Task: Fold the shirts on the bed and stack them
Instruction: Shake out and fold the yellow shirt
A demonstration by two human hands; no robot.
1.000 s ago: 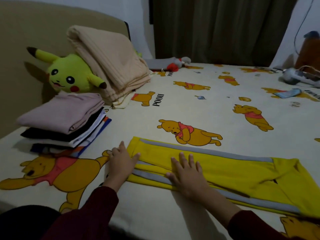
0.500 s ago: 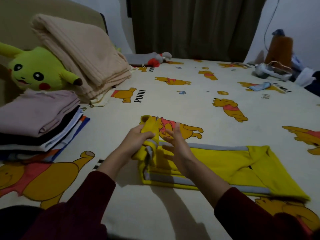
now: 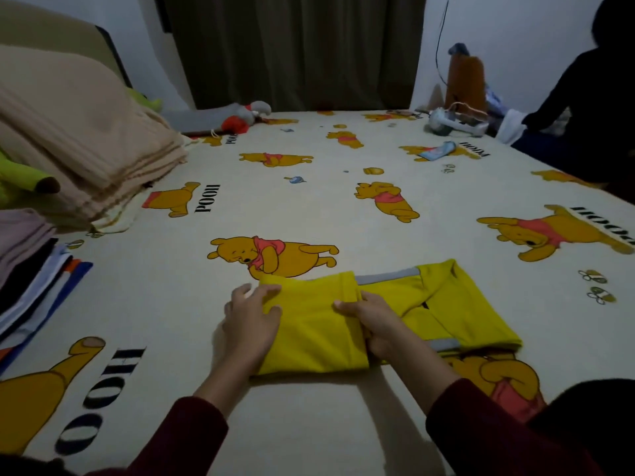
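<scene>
Yellow shirt [image 3: 385, 314] lies lengthwise to my right; left hand [image 3: 251, 321] grips its folded edge, right hand [image 3: 374, 321] pinches the flap.

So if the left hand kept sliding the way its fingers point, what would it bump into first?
Probably nothing solid: past the yellow shirt edge, the left hand would just cross the bedsheet over the printed bear. Depth is hard to judge.

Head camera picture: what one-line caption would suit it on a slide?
Both hands, left and right, fold a yellow shirt on the bed, beside a stack of folded clothes.
</scene>
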